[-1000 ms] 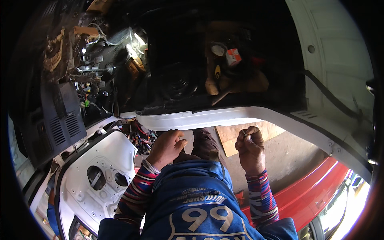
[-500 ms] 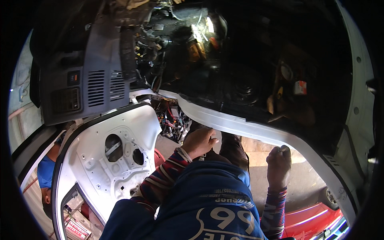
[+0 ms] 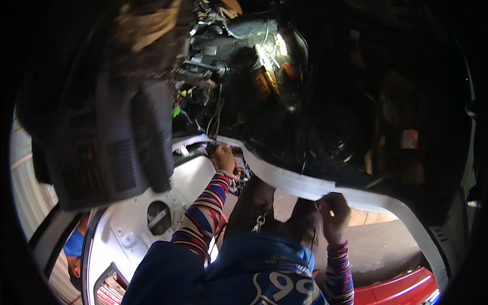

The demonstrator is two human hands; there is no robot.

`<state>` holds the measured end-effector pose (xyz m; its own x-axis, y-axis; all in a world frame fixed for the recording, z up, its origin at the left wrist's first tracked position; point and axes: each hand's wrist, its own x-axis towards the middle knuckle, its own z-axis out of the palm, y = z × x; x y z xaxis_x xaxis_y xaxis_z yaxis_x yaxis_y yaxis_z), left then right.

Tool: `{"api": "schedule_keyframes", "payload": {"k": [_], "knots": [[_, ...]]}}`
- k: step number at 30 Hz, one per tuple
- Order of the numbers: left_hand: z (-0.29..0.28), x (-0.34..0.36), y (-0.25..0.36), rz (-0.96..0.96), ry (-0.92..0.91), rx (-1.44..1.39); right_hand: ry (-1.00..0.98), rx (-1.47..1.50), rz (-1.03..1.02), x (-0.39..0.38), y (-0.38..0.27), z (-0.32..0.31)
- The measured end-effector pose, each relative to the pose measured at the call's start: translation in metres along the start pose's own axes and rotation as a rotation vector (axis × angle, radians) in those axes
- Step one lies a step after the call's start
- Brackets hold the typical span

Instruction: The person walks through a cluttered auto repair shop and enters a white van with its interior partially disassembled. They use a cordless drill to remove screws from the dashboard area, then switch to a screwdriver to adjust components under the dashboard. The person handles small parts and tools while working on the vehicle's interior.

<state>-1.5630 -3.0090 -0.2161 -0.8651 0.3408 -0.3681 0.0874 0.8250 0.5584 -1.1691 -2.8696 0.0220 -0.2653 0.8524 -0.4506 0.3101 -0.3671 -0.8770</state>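
My left hand (image 3: 224, 158) reaches to the inner corner of the white door frame, right by a bundle of coloured wiring (image 3: 237, 165). Its fingers are curled, and anything between them is hidden. Beside the white door sill (image 3: 284, 180), my right hand (image 3: 335, 213) is closed in a pinch; what it holds, if anything, is too small to name. Left of my left arm hangs the open white door (image 3: 134, 231), its bare inner panel showing cut-out holes.
A lit work lamp (image 3: 265, 68) lies on the dark car floor near the pedals (image 3: 208, 50). A grey dashboard panel (image 3: 117, 147) juts out at left. Another person (image 3: 75, 246) is beyond the door. A red car (image 3: 399, 287) stands behind at lower right.
My left hand has moved forward and left, up to the frame corner by the wiring. The right hand has shifted left along the sill. The whole view has moved, bringing the dashboard closer.
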Motion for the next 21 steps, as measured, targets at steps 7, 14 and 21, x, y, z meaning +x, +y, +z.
{"api": "schedule_keyframes", "payload": {"k": [7,14,21], "knots": [[-0.001,0.117,-0.042,0.093,0.209,0.560,-0.301,0.197,-0.372,0.128,0.010,0.152],[-0.013,0.159,-0.058,0.166,-0.052,0.871,-0.547,0.108,-0.430,0.195,-0.002,0.246],[-0.012,0.144,-0.023,0.316,-0.042,0.772,-0.705,0.857,0.231,0.253,0.005,0.283]]}}
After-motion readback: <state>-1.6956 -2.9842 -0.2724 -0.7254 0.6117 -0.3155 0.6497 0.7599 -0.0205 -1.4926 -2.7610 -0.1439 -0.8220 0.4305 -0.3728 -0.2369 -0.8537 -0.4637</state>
